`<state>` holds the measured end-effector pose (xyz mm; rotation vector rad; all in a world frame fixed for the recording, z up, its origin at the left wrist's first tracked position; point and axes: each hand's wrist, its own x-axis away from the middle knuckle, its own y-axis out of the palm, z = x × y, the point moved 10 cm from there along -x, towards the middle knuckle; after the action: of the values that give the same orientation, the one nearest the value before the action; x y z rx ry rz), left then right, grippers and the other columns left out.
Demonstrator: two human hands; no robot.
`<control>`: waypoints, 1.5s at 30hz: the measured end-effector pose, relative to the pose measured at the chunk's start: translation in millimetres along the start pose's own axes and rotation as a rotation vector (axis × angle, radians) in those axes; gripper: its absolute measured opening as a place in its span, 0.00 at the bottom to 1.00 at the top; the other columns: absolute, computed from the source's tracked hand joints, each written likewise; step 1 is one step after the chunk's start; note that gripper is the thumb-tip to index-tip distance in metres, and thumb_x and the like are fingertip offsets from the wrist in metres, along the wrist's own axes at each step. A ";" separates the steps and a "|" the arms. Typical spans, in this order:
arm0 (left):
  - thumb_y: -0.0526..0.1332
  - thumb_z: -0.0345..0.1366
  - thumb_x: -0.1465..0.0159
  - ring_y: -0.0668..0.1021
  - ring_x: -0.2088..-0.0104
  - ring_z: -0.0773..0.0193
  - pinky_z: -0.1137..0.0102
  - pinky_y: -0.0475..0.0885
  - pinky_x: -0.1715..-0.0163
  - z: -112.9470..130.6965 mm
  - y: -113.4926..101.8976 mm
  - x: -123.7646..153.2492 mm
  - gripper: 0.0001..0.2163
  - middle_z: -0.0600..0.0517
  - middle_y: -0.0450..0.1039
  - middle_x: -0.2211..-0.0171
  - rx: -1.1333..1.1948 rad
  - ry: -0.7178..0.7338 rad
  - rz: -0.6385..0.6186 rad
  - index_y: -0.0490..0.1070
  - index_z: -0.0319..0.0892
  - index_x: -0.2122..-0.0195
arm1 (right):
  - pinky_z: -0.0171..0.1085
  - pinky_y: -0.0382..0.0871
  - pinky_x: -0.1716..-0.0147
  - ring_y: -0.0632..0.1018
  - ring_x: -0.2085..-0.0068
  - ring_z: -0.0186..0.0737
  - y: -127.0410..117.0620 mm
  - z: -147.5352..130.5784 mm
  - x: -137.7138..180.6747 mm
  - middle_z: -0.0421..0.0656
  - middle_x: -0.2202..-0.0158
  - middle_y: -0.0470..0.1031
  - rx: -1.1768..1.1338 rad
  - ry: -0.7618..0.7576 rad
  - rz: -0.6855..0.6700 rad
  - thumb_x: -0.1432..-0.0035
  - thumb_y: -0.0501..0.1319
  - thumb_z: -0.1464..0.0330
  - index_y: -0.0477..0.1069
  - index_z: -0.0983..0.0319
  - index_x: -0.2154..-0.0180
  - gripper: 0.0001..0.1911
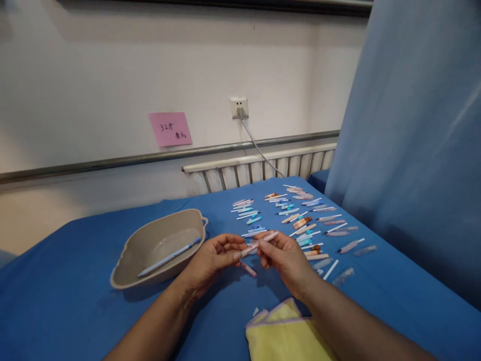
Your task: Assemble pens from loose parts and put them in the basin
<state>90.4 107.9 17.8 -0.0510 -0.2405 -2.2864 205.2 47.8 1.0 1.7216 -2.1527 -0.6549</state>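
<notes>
Between my two hands is a pink patterned pen barrel point(251, 249), held level above the blue cloth. My left hand point(221, 253) pinches its left end with thumb and fingers. On its right end, my right hand point(281, 254) grips with thumb and forefinger. Just below the hands a second pink pen piece point(248, 269) lies on the cloth. Whether the held barrel is one piece or two joined parts is too small to make out. A light blue pen point(169, 258) rests inside the beige basin point(130, 240) left of my hands.
Many pen parts point(300, 223) lie in rough rows on the blue cloth point(75, 301) to the right and back. A folded yellow cloth point(285, 336) is at the front. Behind stand a white bed rail point(255, 159) and a wall socket point(239, 108); a blue curtain point(409, 140) hangs at right.
</notes>
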 end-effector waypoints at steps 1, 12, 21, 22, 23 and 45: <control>0.70 0.28 0.50 0.78 0.71 0.63 0.73 0.71 0.72 -0.3 3.2 0.9 0.11 0.45 0.78 0.68 -0.015 -0.008 -0.022 0.75 0.37 0.65 | 0.29 0.60 0.80 0.68 0.81 0.28 -1.4 -0.9 -1.1 0.36 0.77 0.71 0.048 -0.019 0.015 0.54 0.68 0.57 0.72 0.64 0.66 0.18; 0.68 0.35 0.46 0.79 0.68 0.59 0.69 0.72 0.70 -12.7 27.0 5.4 0.12 0.44 0.77 0.68 -0.161 -0.039 -0.181 0.73 0.38 0.62 | 0.29 0.56 0.84 0.64 0.84 0.26 -5.3 -2.0 -4.1 0.33 0.82 0.65 0.295 -0.112 0.017 0.48 0.63 0.57 0.67 0.64 0.71 0.16; 0.66 0.40 0.45 0.70 0.79 0.71 0.77 0.64 0.78 -18.9 10.3 9.6 0.11 0.53 0.71 0.77 -0.098 0.001 0.070 0.71 0.38 0.68 | 0.30 0.60 0.82 0.67 0.80 0.30 -1.0 10.0 2.2 0.34 0.79 0.68 0.539 -0.004 -0.104 0.51 0.64 0.63 0.65 0.61 0.71 0.10; 0.66 0.40 0.45 0.71 0.79 0.71 0.77 0.65 0.78 -20.5 4.1 12.3 0.11 0.53 0.72 0.76 -0.075 0.001 0.105 0.70 0.38 0.67 | 0.30 0.60 0.80 0.67 0.80 0.30 1.1 11.8 4.9 0.35 0.79 0.68 0.645 -0.001 -0.151 0.51 0.63 0.65 0.66 0.61 0.73 0.08; 0.66 0.40 0.45 0.71 0.78 0.71 0.77 0.64 0.78 -22.7 -1.4 15.5 0.11 0.53 0.72 0.74 -0.054 0.000 0.131 0.70 0.38 0.66 | 0.30 0.60 0.79 0.67 0.79 0.30 5.2 15.4 8.8 0.35 0.79 0.69 0.767 0.004 -0.223 0.51 0.62 0.67 0.67 0.61 0.74 0.06; 0.65 0.36 0.43 0.75 0.67 0.64 0.71 0.68 0.65 -26.5 -8.7 26.3 0.10 0.50 0.77 0.68 -0.113 0.113 0.098 0.74 0.40 0.61 | 0.31 0.66 0.72 0.73 0.74 0.33 -0.3 -47.2 13.3 0.36 0.76 0.70 0.572 -0.228 -0.015 0.45 0.60 0.68 0.68 0.60 0.70 0.02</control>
<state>67.6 89.1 -6.5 0.0081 -0.0484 -2.1951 226.2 27.3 40.3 2.0116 -2.6780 -0.2531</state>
